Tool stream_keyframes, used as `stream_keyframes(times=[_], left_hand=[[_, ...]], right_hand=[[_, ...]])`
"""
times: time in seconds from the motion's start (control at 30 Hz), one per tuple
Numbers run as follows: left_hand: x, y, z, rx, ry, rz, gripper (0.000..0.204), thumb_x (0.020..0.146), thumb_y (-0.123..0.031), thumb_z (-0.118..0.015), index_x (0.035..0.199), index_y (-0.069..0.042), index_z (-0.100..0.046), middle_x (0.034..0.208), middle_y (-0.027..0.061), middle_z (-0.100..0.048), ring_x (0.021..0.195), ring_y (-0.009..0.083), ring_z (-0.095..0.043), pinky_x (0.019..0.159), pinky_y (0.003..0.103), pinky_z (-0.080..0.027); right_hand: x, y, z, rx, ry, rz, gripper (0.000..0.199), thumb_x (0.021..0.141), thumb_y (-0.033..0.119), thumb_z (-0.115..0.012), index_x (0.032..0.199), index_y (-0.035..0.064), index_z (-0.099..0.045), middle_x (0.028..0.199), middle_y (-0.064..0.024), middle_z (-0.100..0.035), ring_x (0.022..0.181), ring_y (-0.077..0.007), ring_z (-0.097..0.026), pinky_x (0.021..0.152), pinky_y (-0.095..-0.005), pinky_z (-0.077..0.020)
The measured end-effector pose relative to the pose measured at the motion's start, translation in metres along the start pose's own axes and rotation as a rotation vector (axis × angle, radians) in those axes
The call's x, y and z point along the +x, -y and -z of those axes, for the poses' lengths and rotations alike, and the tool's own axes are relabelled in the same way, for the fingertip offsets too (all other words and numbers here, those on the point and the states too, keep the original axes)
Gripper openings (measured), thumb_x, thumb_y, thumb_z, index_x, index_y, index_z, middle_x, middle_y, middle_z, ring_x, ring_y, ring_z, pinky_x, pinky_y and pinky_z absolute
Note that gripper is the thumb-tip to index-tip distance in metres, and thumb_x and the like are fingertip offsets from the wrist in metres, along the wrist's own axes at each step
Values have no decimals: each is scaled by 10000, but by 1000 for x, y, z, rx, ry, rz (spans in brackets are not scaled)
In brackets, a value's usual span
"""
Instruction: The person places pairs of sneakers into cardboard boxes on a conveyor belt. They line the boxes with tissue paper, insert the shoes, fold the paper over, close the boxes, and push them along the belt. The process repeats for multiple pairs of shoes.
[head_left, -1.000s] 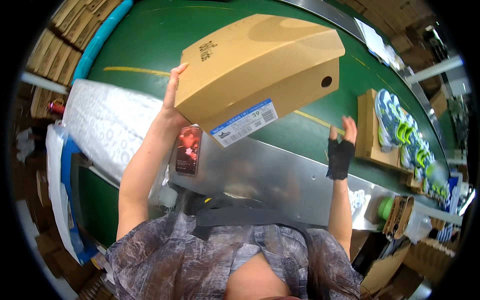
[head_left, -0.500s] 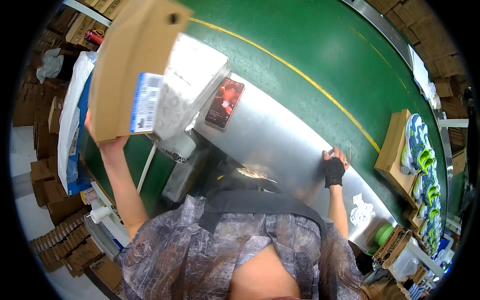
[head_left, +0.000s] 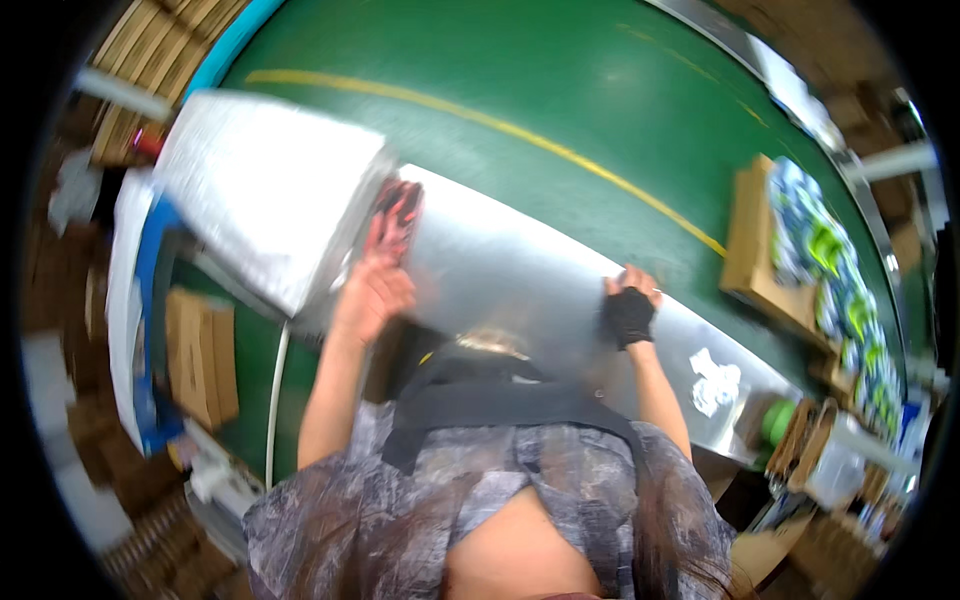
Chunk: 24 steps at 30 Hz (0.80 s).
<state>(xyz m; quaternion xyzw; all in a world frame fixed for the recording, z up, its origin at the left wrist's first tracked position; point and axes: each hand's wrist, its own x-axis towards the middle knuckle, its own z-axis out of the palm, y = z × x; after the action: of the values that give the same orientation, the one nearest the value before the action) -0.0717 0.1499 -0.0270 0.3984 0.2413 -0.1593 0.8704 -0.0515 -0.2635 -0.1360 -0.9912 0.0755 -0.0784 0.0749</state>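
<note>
My left hand (head_left: 375, 297) is empty, its fingers apart over the left part of a shiny metal table (head_left: 500, 250). Just beyond its fingertips lies a phone (head_left: 395, 218) with a lit red and dark screen, blurred by motion. My right hand (head_left: 632, 308), in a black fingerless glove, rests at the table's far edge with fingers extended and nothing in them. A closed brown cardboard box (head_left: 200, 355) sits low at the left. Large clear plastic wrapping (head_left: 270, 190) covers a bulky pile left of the phone.
Crumpled white paper (head_left: 714, 382) and a green roll (head_left: 776, 422) lie at the table's right end. Beyond the table, blue-green shoes (head_left: 825, 250) line up beside a cardboard box (head_left: 748, 235). A blue frame (head_left: 150, 330) stands far left; green floor (head_left: 520, 80) has a yellow line.
My left hand has let go of the cardboard box and moved right, to the phone. A box now sits at the lower left. The whole view has shifted; my right hand stays on the table edge.
</note>
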Motion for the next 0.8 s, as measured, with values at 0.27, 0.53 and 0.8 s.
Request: stream_keyframes(times=[0.27, 0.53, 0.8], left_hand=[[50, 97, -81, 759, 213, 373, 352, 866, -296, -519, 1087, -23, -509, 900, 107, -590, 732, 184, -601, 605, 288, -507], [73, 99, -73, 854, 61, 425, 296, 874, -318, -460, 891, -27, -511, 742, 147, -622, 582, 231, -629, 466, 297, -507], [72, 101, -77, 797, 84, 416, 315, 873, -321, -465, 878, -9, -508, 757, 158, -619, 587, 232, -628, 485, 301, -513]], right_hand=[[53, -107, 84, -45, -372, 141, 520, 636, 360, -684, 1067, 109, -535, 1199, -139, -430, 1136, -298, -388, 906, -526, -268], [137, -231, 214, -360, -70, -238, 645, 578, 404, -727, 1162, 235, -513, 1312, -168, -353, 1255, -333, -262, 966, -593, -205], [173, -212, 242, -45, 97, -179, 713, 575, 576, -614, 1023, 20, -595, 996, -189, -592, 949, -280, -563, 830, -344, -432]])
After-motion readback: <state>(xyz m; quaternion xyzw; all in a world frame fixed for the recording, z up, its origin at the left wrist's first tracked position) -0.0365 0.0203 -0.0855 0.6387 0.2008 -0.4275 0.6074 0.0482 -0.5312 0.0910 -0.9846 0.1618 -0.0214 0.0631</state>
